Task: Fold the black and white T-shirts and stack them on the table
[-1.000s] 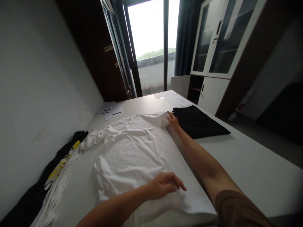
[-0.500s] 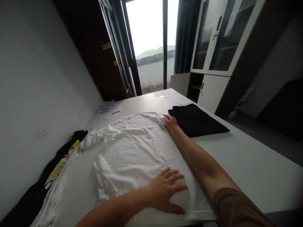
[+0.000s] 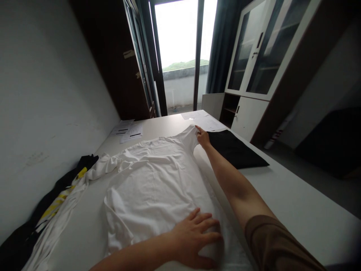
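Observation:
A white T-shirt [image 3: 158,177] lies spread on the white table, its collar end away from me and its hem near. My left hand [image 3: 197,237] rests flat on the lower part of the shirt with fingers spread. At the far right corner, my right hand [image 3: 202,137] pinches the edge of the shirt's short sleeve, which is lifted and pulled outward. Wrinkles run across the left side and the shoulder. Just beyond my right wrist lies a folded black cloth [image 3: 237,148].
Along the left wall lie crumpled black, yellow and white clothes [image 3: 56,203]. Paper sheets [image 3: 129,131] lie at the far left of the table [image 3: 284,199], with more papers [image 3: 203,119] at its far end. A white cabinet [image 3: 248,116] stands behind on the right.
My right hand has drawn the sleeve up and outward, away from the shirt's body, so the sleeve now stands out. My left hand stays spread on the shirt.

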`<state>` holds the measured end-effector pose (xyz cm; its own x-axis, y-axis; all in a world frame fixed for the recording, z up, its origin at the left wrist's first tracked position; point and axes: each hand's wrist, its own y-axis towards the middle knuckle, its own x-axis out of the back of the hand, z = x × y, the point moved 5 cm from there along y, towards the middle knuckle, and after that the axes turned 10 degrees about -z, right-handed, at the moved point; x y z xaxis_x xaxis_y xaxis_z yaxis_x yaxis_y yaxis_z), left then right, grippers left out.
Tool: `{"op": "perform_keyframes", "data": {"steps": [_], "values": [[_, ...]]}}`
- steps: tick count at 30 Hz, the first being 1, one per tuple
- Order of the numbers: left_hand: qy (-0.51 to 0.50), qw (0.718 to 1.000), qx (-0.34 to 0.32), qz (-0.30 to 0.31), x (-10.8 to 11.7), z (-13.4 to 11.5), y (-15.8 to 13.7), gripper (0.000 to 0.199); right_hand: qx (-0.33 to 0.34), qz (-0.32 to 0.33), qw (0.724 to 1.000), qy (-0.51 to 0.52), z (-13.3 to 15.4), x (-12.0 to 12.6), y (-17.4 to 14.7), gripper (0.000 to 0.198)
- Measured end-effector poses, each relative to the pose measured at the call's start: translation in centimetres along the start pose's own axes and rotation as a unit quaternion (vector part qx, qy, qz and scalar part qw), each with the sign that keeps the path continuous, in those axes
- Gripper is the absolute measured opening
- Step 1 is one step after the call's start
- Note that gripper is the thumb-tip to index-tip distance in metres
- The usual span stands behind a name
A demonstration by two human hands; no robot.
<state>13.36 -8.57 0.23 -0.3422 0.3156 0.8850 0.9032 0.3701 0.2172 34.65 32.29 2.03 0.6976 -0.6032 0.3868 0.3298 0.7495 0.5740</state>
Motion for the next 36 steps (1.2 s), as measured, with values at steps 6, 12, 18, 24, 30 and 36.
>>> {"op": "perform_keyframes", "data": {"steps": [6,12,18,24,30,36], "values": [[-0.010,1.000,-0.007,0.011,0.2,0.0,0.1,0.071,-0.067,-0.004,0.998,-0.005,-3.5,0.4,0.5,0.057],[-0.005,1.000,0.001,0.001,0.0,0.0,0.3,0.069,-0.124,0.061,0.989,-0.057,-7.8,-1.3,-2.5,0.059],[0.069,0.997,0.016,-0.003,-0.4,-0.2,3.3,0.059,-0.073,0.087,0.990,-0.084,-8.2,-2.0,-4.2,0.057],[0.096,0.994,-0.028,0.047,-3.4,-0.7,7.3,0.027,-0.016,0.055,0.997,-0.051,-6.7,-1.2,-5.5,0.055],[0.040,0.998,-0.005,0.042,-1.9,0.3,6.4,0.021,-0.038,0.012,0.999,-0.005,-6.5,-0.1,-6.5,0.053],[0.029,0.982,0.188,-0.004,4.6,4.7,-1.9,0.024,-0.021,-0.006,1.000,-0.007,-6.4,-0.5,-6.6,0.051]]}}
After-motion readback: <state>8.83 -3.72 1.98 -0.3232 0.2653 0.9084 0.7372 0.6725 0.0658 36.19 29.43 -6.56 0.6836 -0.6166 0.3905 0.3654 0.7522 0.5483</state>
